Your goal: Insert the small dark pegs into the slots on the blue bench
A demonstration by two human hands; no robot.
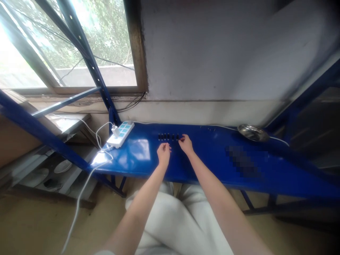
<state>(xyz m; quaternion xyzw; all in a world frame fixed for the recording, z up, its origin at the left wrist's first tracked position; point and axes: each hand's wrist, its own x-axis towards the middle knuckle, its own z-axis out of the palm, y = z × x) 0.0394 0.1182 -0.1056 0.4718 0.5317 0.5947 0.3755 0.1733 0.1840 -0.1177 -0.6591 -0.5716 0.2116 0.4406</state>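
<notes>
On the bench: row of small dark upright pieces [168, 136] lined up on blue metal shelf [212, 156], at twelve o'clock from both hands.
Right hand [186, 144]: fingers pinched at the row's right end piece.
Left hand [164, 153]: loosely curled, holding nothing visible.
Progress: several pieces stand in line; remainder cannot be told.
Ten o'clock: white-and-blue power strip [120, 134].
Two o'clock: shallow steel dish [252, 132].

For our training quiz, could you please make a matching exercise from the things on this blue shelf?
Things:
1. power strip
2. metal dish
3. row of small dark parts
4. right hand

Places:
A. far right of the shelf
B. at the row's right end
C. left, by the window
D. middle, just beyond the hands

Pairs: 1-C, 2-A, 3-D, 4-B
</notes>
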